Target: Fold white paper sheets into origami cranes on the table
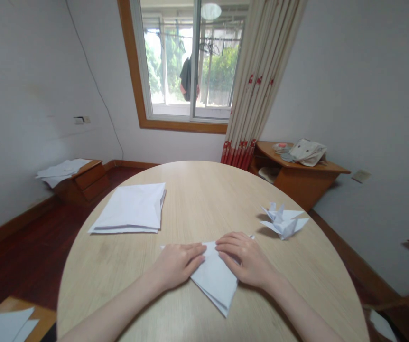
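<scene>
A: Left side first. What are you recording?

B: White sheets (5, 325) are lying at the lower left corner, well apart from the hands. Further back, a low wooden cabinet (89, 180) is standing by the wall and bearing more papers (64, 169).

A: And on the round worktop (204, 190)?

B: At its left, a stack of white paper (129, 206) is lying flat, its layers parting slightly at the near edge.

A: Left hand?

B: The left hand (181, 263) is resting palm down, unclenched, its fingers extending onto the folded paper (215, 282).

A: Position of that paper?

B: It is lying on the near middle of the worktop, partly under both hands. One corner is pointing toward the person; layers are separating a little along the lower left edge.

A: Right hand?

B: The right hand (243, 259) is likewise lying palm down and unclenched, its fingers bending slightly over the paper's right part.

A: Further right?

B: Two folded-paper birds (284, 225) are standing close together, overlapping in view. Beyond the worktop, a corner cabinet (304, 183) is carrying a pale cloth bag (307, 152).
</scene>
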The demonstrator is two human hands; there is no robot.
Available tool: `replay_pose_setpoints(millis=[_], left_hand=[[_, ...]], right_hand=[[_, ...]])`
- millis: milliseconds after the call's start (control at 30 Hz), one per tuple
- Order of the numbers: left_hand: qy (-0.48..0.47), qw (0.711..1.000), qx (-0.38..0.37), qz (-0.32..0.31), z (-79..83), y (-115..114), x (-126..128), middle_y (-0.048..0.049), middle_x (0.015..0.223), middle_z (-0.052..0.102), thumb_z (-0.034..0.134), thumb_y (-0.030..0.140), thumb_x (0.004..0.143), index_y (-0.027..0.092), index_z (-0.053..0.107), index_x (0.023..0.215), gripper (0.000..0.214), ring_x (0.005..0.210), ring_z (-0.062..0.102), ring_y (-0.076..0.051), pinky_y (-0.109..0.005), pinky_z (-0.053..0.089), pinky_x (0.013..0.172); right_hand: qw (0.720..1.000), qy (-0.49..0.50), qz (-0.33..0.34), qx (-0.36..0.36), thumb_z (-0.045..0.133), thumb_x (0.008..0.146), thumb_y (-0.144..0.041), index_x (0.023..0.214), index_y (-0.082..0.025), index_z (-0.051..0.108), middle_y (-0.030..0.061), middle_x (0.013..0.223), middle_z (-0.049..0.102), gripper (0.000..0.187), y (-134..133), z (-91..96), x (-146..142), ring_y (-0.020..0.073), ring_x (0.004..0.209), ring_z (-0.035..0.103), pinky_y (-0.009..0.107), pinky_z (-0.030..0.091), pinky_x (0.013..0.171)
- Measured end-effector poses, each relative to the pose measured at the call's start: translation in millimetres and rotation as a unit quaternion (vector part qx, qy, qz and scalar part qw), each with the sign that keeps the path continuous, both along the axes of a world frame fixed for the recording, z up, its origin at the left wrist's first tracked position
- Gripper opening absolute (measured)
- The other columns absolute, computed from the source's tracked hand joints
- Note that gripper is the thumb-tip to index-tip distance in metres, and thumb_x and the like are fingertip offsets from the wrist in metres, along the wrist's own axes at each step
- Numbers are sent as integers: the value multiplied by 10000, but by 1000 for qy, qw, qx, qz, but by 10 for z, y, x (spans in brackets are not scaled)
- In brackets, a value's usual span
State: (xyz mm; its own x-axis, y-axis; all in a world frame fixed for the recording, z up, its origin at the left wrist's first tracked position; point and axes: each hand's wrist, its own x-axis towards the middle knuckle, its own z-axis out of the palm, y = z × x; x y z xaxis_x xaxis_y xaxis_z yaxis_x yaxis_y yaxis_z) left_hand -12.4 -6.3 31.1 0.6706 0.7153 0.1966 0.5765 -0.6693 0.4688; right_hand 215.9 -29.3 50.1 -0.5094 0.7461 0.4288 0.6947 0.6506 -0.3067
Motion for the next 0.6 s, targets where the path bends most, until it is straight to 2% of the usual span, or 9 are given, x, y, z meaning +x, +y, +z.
replay_pose_setpoints(millis=[133, 300, 467, 600], left_hand=[[29, 999, -1, 19, -58, -5, 32, -55, 1313, 576, 416, 339, 960, 241, 611, 1226, 344, 1151, 593, -232, -380, 461, 985], [38, 999, 12, 10, -156, 21, 38, -107, 1423, 451, 438, 340, 957, 190, 515, 1322, 403, 1305, 440, -236, -442, 297, 1116], [69, 998, 8, 10, -194, 27, 55, -125, 1459, 385, 467, 330, 946, 156, 443, 1377, 466, 1369, 327, -277, -505, 248, 1125], [84, 996, 10, 13, -178, 18, 67, -111, 1466, 372, 455, 327, 950, 187, 423, 1391, 464, 1376, 308, -289, -554, 230, 1115]], right_hand=[[1000, -17, -12, -13, 496, 873, -203, 963, -206, 712, 66, 1000, 724, 234, -1, -48, 11, 220, 941, 642, 395, 476, 850], [997, -58, -26, -32, 484, 871, -188, 1099, -197, 680, 89, 1145, 688, 301, 4, -104, 12, 237, 1059, 624, 429, 458, 924], [991, -113, -38, -53, 454, 880, -177, 1241, -169, 597, 125, 1283, 599, 389, 21, -126, -14, 245, 1186, 559, 461, 423, 995], [988, -129, -43, -67, 447, 890, -173, 1277, -156, 568, 123, 1312, 573, 406, 19, -145, -33, 248, 1231, 521, 484, 387, 1041]])
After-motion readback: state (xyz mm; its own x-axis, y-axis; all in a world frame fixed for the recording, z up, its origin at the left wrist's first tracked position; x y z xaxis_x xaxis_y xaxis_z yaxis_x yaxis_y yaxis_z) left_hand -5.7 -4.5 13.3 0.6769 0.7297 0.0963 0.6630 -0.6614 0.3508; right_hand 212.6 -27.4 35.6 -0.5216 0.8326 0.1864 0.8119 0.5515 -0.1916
